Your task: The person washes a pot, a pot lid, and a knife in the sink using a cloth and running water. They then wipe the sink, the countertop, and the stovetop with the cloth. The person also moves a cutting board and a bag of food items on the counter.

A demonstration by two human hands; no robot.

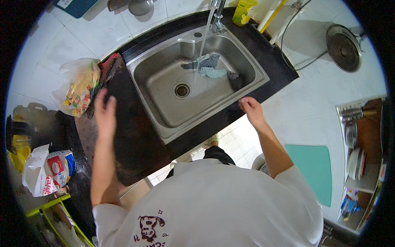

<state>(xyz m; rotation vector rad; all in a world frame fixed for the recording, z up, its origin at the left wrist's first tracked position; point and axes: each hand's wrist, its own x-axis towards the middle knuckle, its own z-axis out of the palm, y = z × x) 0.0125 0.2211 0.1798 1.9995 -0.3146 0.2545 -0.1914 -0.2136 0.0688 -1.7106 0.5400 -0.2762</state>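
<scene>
My left hand (106,111), a little blurred, hovers over the dark board (129,123) left of the sink, its thumb and fingers apart and nothing between them. A filled plastic bag (81,89) lies just beyond it. My right hand (253,111) is at the front right rim of the stainless steel sink (160,102), fingers curled; I see nothing in it, but its palm side is hidden. Water runs from the faucet (218,24) into the basin. Grey and pale blue cloths (212,66) lie bunched inside, beside a dark mesh scrubber (233,78).
A yellow pack (244,12) stands behind the sink. On the right wall are a hanging pot lid (343,48), a green cutting board (311,173) and a shelf (361,185) with dishes. An opened printed bag (51,173) and a lime-green rack (49,205) are at left.
</scene>
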